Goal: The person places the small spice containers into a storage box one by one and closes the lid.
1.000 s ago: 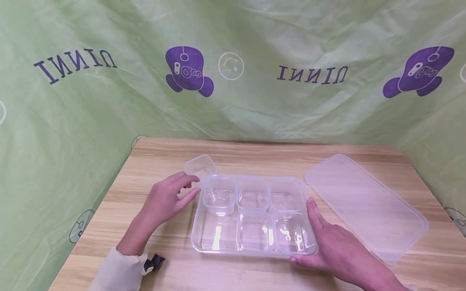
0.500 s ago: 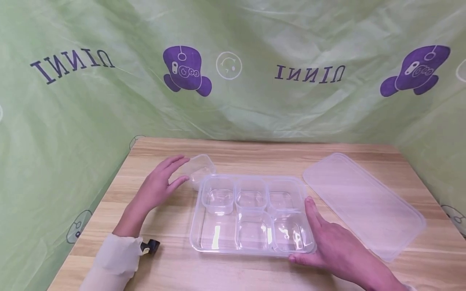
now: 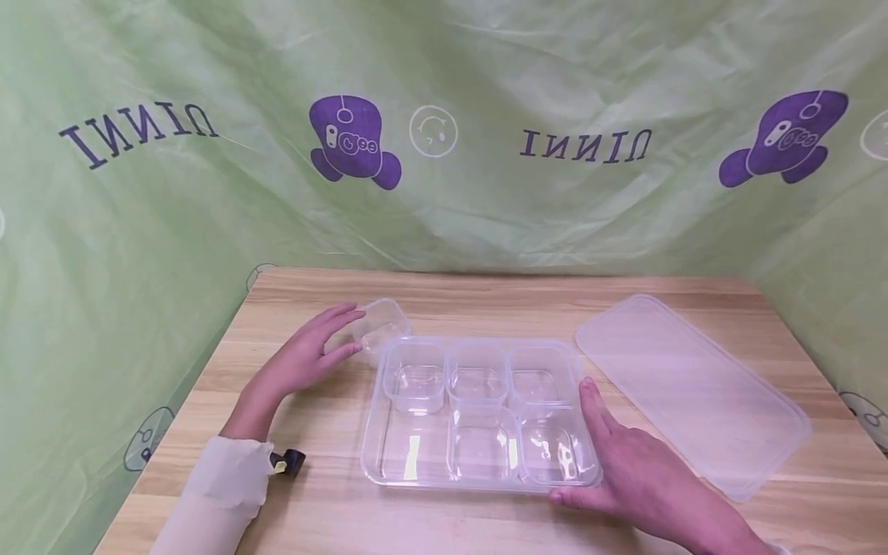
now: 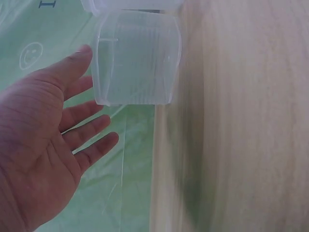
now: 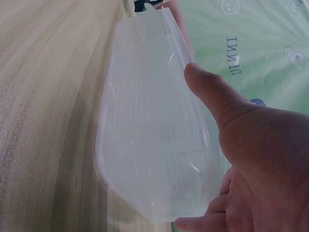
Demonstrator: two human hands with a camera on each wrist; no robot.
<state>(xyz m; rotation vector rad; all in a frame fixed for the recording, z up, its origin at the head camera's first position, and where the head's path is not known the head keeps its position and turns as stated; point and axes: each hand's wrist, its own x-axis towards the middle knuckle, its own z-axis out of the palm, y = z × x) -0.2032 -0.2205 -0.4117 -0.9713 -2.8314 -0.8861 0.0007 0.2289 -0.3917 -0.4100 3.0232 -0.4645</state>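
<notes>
A large clear plastic box (image 3: 416,455) holds several small clear tubs (image 3: 483,443); its front-left part has no tub in it. At its right end, my right hand (image 3: 645,466) rests on the near corner, thumb along the front side and straight fingers along the right side. In the right wrist view the thumb touches the box near the rim. Behind the box's back-left corner stands another small clear tub (image 3: 384,317), partly hidden by the box. My left hand (image 3: 298,358) is beside this tub with spread, nearly straight fingers; whether the fingertips touch it, I cannot tell.
A large frosted lid (image 3: 694,393) lies flat on the wooden table (image 3: 333,501) to the right of the box. Green printed cloth (image 3: 486,208) hangs behind the table and at both sides. A small black object (image 3: 287,462) is at my left cuff.
My left hand has moved left and back, away from the box's left rim to beside the loose tub, and its fingers have straightened. The right hand stays at the box.
</notes>
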